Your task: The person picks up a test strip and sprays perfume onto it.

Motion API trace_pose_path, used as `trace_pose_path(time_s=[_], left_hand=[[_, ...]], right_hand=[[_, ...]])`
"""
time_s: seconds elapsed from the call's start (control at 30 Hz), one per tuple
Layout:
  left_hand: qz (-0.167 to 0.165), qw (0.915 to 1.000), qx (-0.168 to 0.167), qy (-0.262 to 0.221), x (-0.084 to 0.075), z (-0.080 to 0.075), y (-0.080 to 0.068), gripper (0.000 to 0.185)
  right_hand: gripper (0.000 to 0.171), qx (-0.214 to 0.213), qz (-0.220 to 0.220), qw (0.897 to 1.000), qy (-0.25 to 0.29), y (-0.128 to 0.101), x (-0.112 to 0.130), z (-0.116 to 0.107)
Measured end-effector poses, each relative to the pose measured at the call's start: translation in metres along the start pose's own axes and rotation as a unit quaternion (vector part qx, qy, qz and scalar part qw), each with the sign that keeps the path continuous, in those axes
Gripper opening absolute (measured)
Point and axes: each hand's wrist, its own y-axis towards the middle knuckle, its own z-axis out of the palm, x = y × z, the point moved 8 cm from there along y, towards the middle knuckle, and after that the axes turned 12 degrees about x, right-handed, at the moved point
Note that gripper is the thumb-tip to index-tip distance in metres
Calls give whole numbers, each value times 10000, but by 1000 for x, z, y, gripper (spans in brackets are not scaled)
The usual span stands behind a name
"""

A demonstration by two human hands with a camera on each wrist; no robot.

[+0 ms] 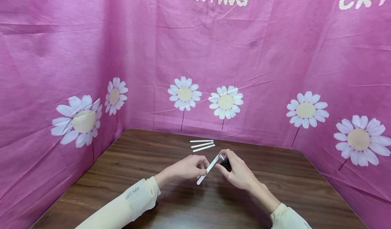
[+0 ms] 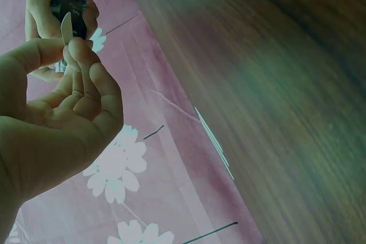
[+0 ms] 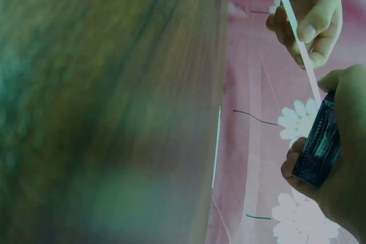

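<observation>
My left hand (image 1: 189, 168) pinches a flat white craft stick (image 1: 213, 163) between thumb and fingers. The stick slants above the table, its rounded end low and near me. At its upper end my right hand (image 1: 239, 173) grips a small black block-shaped thing (image 1: 226, 163) with a shiny silvery part. In the right wrist view the black block (image 3: 320, 147) shows pale printing, and the stick (image 3: 309, 70) runs up to it. Fingers hide where they meet, so contact is unclear. The left wrist view shows the stick's rounded tip (image 2: 67, 28) before the block.
Three more white sticks (image 1: 204, 148) lie fanned on the dark wood-grain table (image 1: 146, 154), beyond my hands. Faint dark marks show at their right ends. A pink cloth (image 1: 146, 52) printed with daisies surrounds the table at the back and sides.
</observation>
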Motion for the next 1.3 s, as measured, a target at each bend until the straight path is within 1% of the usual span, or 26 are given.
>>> trace_pose_path(time_s=[0.17, 0.37, 0.63, 0.9, 1.13, 1.3], left_hand=[[41, 10000, 42, -37, -1, 1, 0, 13], [64, 10000, 37, -24, -1, -1, 0, 13], [90, 9999, 24, 58, -2, -2, 0, 13], [81, 9999, 18, 134, -2, -2, 0, 12], [19, 9998, 34, 179, -1, -3, -1, 13], [-11, 9997, 48, 219, 1, -2, 0, 15]], right_hand=[[47, -80, 31, 9998, 157, -1, -1, 0], [48, -86, 70, 9997, 229, 1, -2, -1], [49, -56, -56, 9999, 125, 2, 2, -2], [45, 60, -122, 9999, -14, 2, 3, 1], [49, 89, -132, 9999, 53, 3, 3, 1], [51, 117, -7, 9996, 254, 1, -2, -1]])
